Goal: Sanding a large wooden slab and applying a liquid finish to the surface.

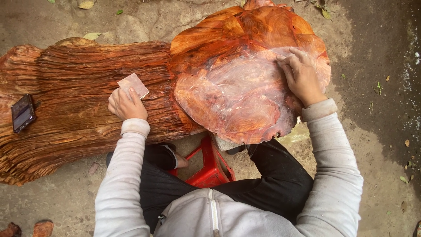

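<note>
Since the sanding sheet [133, 84] is thin, light and limp, we judge it best pinched by an edge, as our left hand [126, 104] grips it now, on the ridged trunk [79, 87] just left of the polished burl slab [237, 87]. Our right hand [301, 75] lies open, flat on the slab's right part, which looks heavy, rigid and slick. A phone [23, 113] rests well left of the slab.

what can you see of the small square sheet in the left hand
The small square sheet is thin, flat and pinkish-brown, like worn sandpaper, with a paler edge. The left hand pinches its lower corner, so most of it sticks out above the fingers. It lies tilted like a diamond, flat over the ridged, rough brown log, just left of the glossy orange-red burl. The right hand is well away from it.
</note>
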